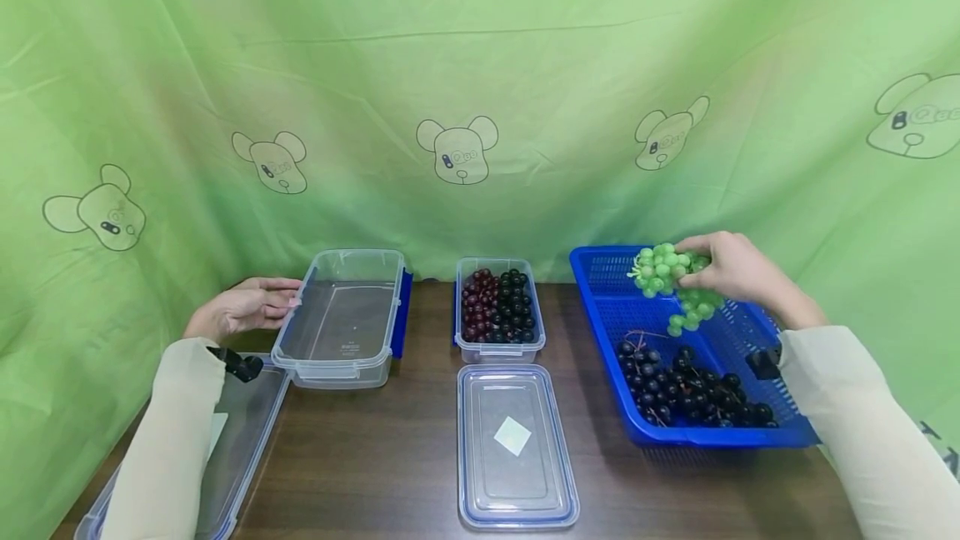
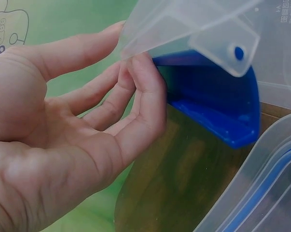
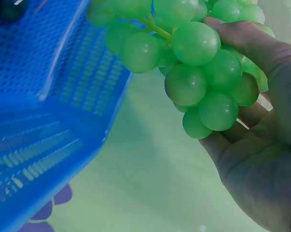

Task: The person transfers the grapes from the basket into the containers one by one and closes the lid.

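Note:
My right hand (image 1: 731, 273) grips a bunch of green grapes (image 1: 660, 270) above the blue basket (image 1: 600, 340). Up close in the right wrist view, the round green grapes (image 3: 196, 43) sit between the thumb and fingers. A bunch of black grapes (image 1: 690, 390) lies in the basket's near part. Over on the left, my left hand (image 1: 251, 307) holds the left edge of a clear plastic container (image 1: 345, 369), which has nothing in it. In the left wrist view, its bent fingers (image 2: 147, 96) are under the rim beside a blue latch flap (image 2: 217, 96) that hangs open.
A smaller clear container (image 1: 498, 352) with dark red and black grapes stands mid-table. In front of it lies a clear lid (image 1: 517, 490) with a pale square label. A larger lid (image 1: 247, 440) lies partly under the left forearm. Behind everything hangs a green curtain (image 1: 457, 48).

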Motion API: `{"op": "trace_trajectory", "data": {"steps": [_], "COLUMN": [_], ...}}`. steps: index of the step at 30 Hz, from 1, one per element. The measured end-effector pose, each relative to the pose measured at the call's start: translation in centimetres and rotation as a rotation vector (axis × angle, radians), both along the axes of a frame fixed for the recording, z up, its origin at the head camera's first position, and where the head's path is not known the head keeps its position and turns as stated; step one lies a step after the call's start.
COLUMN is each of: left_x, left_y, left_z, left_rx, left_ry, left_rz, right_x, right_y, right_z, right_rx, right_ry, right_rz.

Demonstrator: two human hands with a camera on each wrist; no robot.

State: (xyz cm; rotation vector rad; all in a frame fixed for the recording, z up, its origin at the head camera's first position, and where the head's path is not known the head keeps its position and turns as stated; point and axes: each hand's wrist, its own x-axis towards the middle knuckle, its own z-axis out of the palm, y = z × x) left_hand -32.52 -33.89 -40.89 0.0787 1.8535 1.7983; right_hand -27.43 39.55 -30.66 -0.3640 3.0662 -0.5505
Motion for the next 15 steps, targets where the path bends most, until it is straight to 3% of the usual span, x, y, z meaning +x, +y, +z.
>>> {"op": "trace_trajectory", "data": {"steps": [9, 15], "left_x": [0.0, 0.0], "left_y": [0.0, 0.3], "left_z": [0.0, -0.1], "left_rx": [0.031, -0.005], "left_ry": [-0.004, -0.02], "left_rz": [-0.013, 0.034], "right_x": [0.1, -0.2], "right_y": [-2.6, -4.6], "right_z": [1.5, 1.8], "right_rx": [-0.059, -0.126], "right_ry": [0.062, 0.116], "right_rz": [-0.006, -0.008]}}
